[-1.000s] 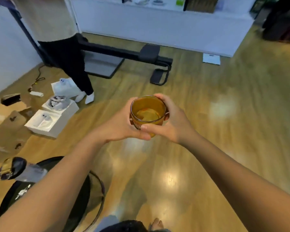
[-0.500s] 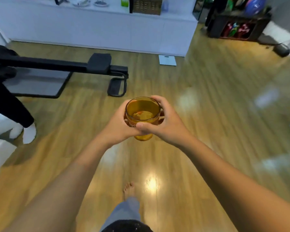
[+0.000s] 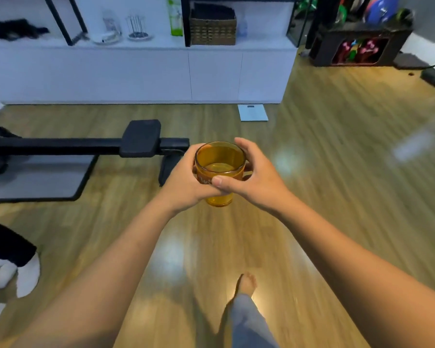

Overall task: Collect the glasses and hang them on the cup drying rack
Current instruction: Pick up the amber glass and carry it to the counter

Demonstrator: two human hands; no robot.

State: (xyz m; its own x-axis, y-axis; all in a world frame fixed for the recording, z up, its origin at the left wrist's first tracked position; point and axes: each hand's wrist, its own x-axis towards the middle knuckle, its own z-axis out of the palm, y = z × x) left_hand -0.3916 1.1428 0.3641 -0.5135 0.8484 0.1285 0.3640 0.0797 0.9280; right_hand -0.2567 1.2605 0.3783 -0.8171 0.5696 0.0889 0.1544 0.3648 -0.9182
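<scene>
The view is swinging round, so the white counter [image 3: 141, 71] with its wire cup drying rack [image 3: 137, 27] is now coming into sight ahead. The left hand [image 3: 183, 183] and right hand [image 3: 256, 177] are both staying clasped round the upright amber glass tumbler [image 3: 220, 172], which the person seems to be carrying toward the rack.

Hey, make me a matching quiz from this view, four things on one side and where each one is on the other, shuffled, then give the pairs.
Things:
1. amber glass
2. wicker basket
3. cup drying rack
4. bathroom scale

Places:
A. flat on the floor by the cabinet
B. on the counter, left of the green bottle
C. held in both hands
D. on the counter, right of the green bottle

Pairs: 1-C, 2-D, 3-B, 4-A
</scene>
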